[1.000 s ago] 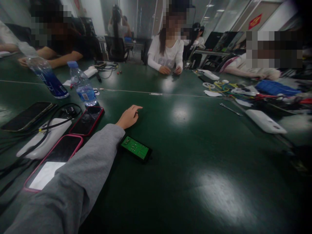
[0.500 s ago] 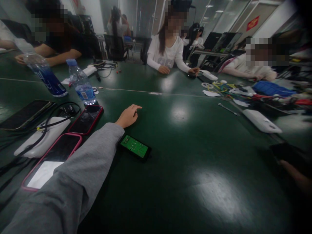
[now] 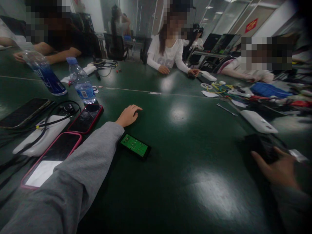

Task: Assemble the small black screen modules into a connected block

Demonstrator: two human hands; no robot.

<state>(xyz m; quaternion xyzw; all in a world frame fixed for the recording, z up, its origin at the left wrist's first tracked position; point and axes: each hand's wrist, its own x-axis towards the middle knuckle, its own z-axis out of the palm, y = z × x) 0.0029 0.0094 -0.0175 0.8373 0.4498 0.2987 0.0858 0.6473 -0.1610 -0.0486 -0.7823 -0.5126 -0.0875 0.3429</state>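
My left hand rests on the green table with the index finger stretched out and the thumb apart; nothing shows in it. Just below its wrist lies a green circuit board in a black frame. At the right, my right hand is wrapped round a dark, box-shaped device low over the table. Its exact kind is too dark to make out. A white power bank lies just beyond it.
Left of my forearm lie a red-cased phone, a pink-cased phone, a white power bank and cables. Two bottles, one a water bottle, stand behind. A wrench and a heap of wires lie right. Several people sit around the table.
My right hand has come further into view from the right edge, carrying the dark device leftward. My left hand and the circuit board have stayed in place.
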